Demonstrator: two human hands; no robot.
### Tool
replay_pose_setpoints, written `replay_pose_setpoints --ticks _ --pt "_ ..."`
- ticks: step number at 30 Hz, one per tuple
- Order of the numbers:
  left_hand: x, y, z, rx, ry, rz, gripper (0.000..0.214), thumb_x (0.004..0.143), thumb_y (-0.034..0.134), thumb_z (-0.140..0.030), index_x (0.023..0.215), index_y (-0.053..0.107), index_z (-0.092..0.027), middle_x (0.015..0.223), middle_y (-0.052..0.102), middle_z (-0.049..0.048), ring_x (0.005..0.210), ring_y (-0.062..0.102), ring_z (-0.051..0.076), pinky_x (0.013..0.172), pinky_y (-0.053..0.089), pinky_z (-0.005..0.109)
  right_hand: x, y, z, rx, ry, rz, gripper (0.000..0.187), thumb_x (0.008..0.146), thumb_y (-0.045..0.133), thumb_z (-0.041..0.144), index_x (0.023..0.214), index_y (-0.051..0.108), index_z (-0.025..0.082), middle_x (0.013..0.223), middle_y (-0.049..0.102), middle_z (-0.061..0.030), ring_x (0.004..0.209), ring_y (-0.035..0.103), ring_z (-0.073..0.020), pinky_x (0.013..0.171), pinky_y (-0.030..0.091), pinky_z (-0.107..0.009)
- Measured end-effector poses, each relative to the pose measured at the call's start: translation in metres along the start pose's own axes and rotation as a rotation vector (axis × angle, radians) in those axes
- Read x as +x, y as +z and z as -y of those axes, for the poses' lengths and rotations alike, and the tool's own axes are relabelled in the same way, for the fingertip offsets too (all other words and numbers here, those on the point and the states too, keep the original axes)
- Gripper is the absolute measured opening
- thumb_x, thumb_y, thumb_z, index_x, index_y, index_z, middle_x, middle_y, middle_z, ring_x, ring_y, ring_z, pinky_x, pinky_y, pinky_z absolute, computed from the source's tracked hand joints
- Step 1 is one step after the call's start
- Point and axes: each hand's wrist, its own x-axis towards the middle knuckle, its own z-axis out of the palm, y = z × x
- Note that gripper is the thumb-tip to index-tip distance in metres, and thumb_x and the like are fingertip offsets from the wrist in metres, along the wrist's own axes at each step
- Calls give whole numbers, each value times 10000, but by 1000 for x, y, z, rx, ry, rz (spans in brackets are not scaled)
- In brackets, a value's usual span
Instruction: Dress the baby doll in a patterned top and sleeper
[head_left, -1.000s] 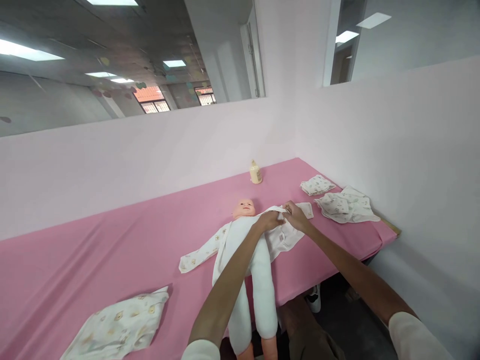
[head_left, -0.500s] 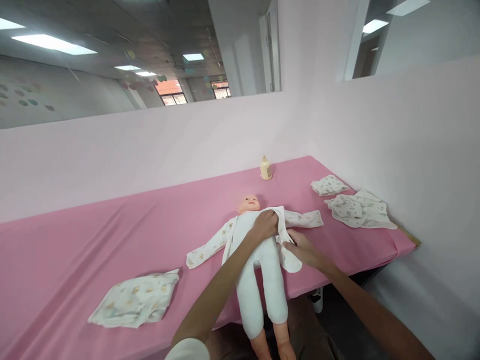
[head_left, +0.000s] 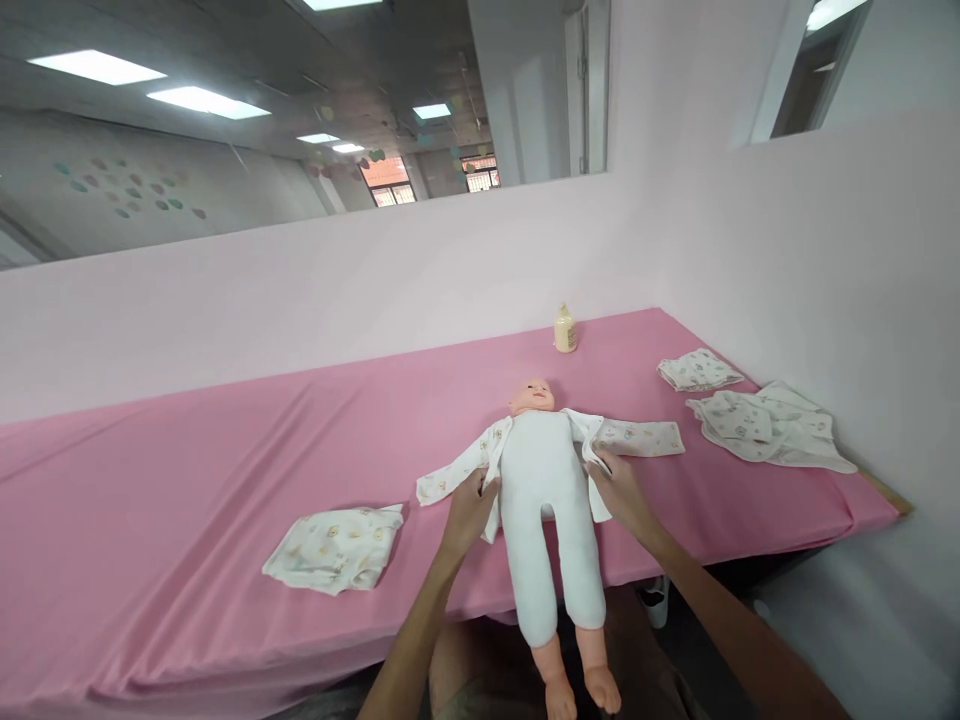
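A baby doll with a white cloth body lies face up on the pink table, its legs hanging over the front edge. An open printed baby shirt lies under it, sleeves spread to both sides. My left hand grips the shirt's left front panel beside the doll's hip. My right hand pinches the right front panel at the other hip.
A folded printed garment lies left of the doll. A small folded cloth and a crumpled garment sit at the right end. A cream bottle stands by the back wall. Pale partition walls close the back and right.
My left hand has left the doll's chest and moved to the shirt's left panel. My right hand has slid down the right panel. The view has shifted, so everything sits further right.
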Motion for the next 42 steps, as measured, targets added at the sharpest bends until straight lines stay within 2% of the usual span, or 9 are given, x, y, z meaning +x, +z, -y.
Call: replay_pose_setpoints --ticks 4,8,10,15,18,21,27,36,42 --pt "-7 7 -37 -181 35 74 262 884 388 -450 862 487 -209 729 477 -27 631 469 131 559 409 247 10 13 17 -55 -27 -69 238 882 395 309 920 607 208 877 660 -62 834 598 -241 742 449 -344" --pt "-16 11 -59 -3 207 315 220 899 381 -369 992 513 -219 714 515 -26 641 512 153 566 395 264 -3 19 27 -184 -223 227 267 908 416 282 1058 630 227 979 671 -70 941 603 -238 815 438 -350" --pt "-17 8 -62 116 249 344 230 906 386 -372 980 541 -220 722 560 -8 703 554 181 619 408 288 -8 14 29 -218 -231 261 283 927 426 347 1085 630 232 925 660 -57 899 596 -229 794 443 -348" --pt "4 5 -72 272 183 121 365 928 385 -421 1185 510 -193 1116 611 105 988 603 257 798 442 353 17 5 33 -361 -93 -39 365 899 476 464 1071 628 180 989 629 -98 931 591 -252 830 438 -380" --pt "29 15 -85 443 137 69 370 931 384 -405 1176 505 -157 1236 541 154 1072 588 294 803 450 364 43 17 40 -506 -87 5 329 881 515 407 1081 624 169 1108 617 -142 1059 565 -291 863 427 -382" --pt "52 27 -94 615 85 62 317 934 358 -291 1145 522 -122 1182 550 167 1084 596 295 790 463 352 62 35 48 -653 -70 103 281 892 488 331 1038 640 145 1123 620 -174 1060 569 -306 824 430 -366" --pt "70 34 -90 703 78 19 297 925 346 -161 1122 561 -104 1116 601 171 1024 639 272 805 476 330 77 54 59 -784 9 54 330 923 416 276 1011 668 81 1038 658 -200 1009 613 -295 807 438 -344" --pt "84 40 -77 742 101 -23 308 920 321 -92 1064 594 -93 1012 678 169 986 661 292 770 486 343 88 45 51 -764 68 44 272 909 395 190 1038 627 128 998 688 -165 920 646 -254 740 416 -301" --pt "86 41 -75 717 108 -86 369 999 231 -237 1047 582 -133 989 693 125 907 679 262 701 461 324 82 41 35 -591 141 -26 243 870 383 229 986 581 147 943 684 -120 872 627 -240 646 348 -285"
